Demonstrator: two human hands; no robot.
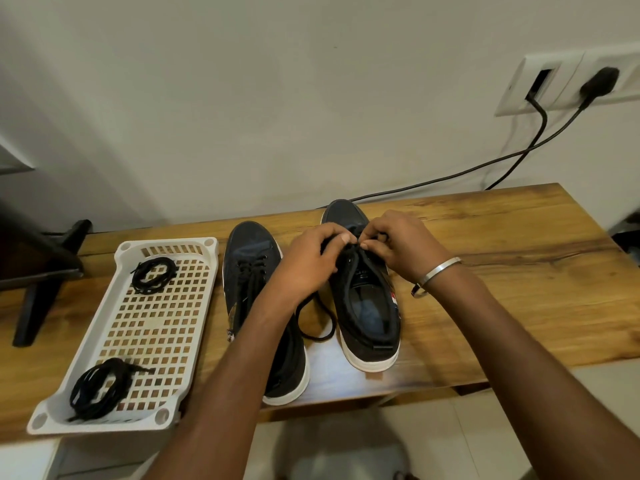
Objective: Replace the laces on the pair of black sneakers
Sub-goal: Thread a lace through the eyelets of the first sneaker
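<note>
Fingers of the left hand (304,263) and right hand (398,247) pinch the black lace (317,329) over the right sneaker (363,299), so it can slide through holes. Left sneaker (252,271) waits beside it. Two lace bundles (154,274) lie ready in the white basket (166,344).

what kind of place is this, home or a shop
Most likely a room in a home: a wooden table against a plain wall, a wall socket panel with black cables plugged in, and a tiled floor.
</note>
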